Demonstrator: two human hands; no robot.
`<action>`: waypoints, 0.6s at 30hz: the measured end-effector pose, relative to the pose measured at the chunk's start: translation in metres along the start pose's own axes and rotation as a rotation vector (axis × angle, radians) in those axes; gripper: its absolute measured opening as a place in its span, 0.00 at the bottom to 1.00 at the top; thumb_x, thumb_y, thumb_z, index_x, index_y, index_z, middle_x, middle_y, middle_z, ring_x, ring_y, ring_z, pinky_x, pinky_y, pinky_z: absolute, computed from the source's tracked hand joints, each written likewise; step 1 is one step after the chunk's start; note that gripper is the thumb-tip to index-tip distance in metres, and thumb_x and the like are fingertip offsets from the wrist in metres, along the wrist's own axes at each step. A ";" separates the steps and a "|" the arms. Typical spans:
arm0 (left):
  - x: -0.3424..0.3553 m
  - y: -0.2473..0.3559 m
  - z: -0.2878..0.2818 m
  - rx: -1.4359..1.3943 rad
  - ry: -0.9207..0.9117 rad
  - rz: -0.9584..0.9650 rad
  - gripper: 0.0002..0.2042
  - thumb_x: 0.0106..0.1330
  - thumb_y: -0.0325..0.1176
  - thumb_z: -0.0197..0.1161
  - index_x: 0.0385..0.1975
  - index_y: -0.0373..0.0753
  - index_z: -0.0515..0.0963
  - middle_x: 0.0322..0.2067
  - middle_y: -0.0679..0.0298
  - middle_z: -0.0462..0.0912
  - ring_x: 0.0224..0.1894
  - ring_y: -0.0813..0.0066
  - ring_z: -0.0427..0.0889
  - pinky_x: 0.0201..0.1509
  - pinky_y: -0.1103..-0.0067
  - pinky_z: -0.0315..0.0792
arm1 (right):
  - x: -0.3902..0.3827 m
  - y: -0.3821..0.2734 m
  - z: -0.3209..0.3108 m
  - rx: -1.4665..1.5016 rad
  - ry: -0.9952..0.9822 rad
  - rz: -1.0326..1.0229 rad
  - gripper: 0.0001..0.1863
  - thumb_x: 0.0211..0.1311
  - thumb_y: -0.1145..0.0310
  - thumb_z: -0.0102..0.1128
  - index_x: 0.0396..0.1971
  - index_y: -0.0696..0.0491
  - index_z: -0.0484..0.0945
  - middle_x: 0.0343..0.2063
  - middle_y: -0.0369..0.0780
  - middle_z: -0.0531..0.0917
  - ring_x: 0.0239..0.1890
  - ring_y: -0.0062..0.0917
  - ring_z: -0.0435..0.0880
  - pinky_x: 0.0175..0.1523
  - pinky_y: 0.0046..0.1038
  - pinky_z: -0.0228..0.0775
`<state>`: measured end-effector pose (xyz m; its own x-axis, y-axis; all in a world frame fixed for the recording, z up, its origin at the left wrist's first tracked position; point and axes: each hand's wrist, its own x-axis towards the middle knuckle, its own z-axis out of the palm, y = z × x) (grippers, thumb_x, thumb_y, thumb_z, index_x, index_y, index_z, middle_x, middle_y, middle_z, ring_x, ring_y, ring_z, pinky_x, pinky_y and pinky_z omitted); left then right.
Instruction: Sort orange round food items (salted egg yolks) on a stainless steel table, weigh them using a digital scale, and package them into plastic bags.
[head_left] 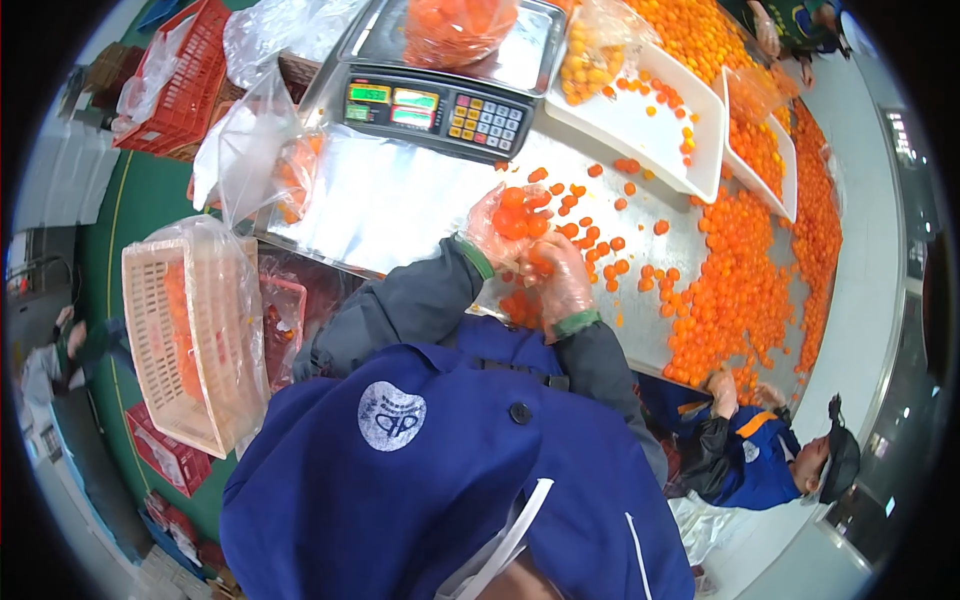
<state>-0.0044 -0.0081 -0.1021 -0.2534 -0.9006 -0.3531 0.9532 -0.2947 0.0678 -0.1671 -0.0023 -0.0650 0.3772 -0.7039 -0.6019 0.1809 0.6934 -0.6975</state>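
Observation:
My left hand (490,230), in a clear plastic glove, is cupped palm up around several shiny orange balls (513,222) that look like salted egg yolks. Close beside it, my gloved right hand (566,284) has its fingers curled over another orange egg yolk (540,262). Both hands are above the near edge of the metal table (440,190). Loose egg yolks (617,243) lie scattered just right of my hands, and a large heap (725,300) spreads farther right. More orange yolks (520,308) show below my hands, partly hidden by my arms.
Ahead stands a digital scale (435,115), with a filled bag (455,30) on its pan. White trays (690,165) stand at the far right. Left are plastic bags (250,150), a lined beige crate (225,340) and a red crate (175,80). A co-worker (765,440) handles yolks on the right.

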 end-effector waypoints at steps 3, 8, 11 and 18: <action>-0.006 0.020 0.008 0.033 -0.061 0.045 0.26 0.76 0.46 0.42 0.61 0.30 0.69 0.60 0.51 0.74 0.63 0.52 0.71 0.66 0.61 0.67 | 0.008 0.009 -0.007 0.387 -0.008 0.043 0.14 0.67 0.63 0.56 0.49 0.52 0.73 0.42 0.43 0.79 0.40 0.29 0.80 0.40 0.25 0.76; -0.033 0.017 0.052 1.700 -0.169 0.692 0.13 0.66 0.38 0.59 0.41 0.36 0.81 0.51 0.56 0.79 0.58 0.55 0.74 0.63 0.67 0.68 | 0.020 0.002 0.034 0.835 -0.313 0.038 0.22 0.72 0.51 0.47 0.57 0.49 0.71 0.56 0.44 0.75 0.55 0.36 0.77 0.59 0.36 0.74; -0.024 0.009 0.039 2.300 -0.072 0.730 0.16 0.65 0.42 0.57 0.47 0.41 0.80 0.57 0.55 0.76 0.64 0.61 0.69 0.68 0.52 0.52 | 0.045 0.015 0.048 0.777 -0.149 -0.001 0.29 0.71 0.43 0.44 0.60 0.50 0.70 0.58 0.43 0.75 0.59 0.36 0.75 0.64 0.41 0.69; -0.036 0.087 0.063 1.245 -0.039 0.833 0.14 0.72 0.39 0.55 0.49 0.37 0.76 0.52 0.58 0.78 0.51 0.69 0.78 0.56 0.74 0.74 | 0.070 0.008 0.063 0.892 -0.153 0.007 0.24 0.70 0.50 0.50 0.59 0.48 0.72 0.62 0.43 0.72 0.65 0.43 0.69 0.67 0.51 0.64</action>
<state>0.0769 -0.0215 -0.0249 0.2536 -0.9446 0.2081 0.0806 0.2351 0.9686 -0.0820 -0.0360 -0.0882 0.4861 -0.7149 -0.5027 0.7910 0.6044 -0.0947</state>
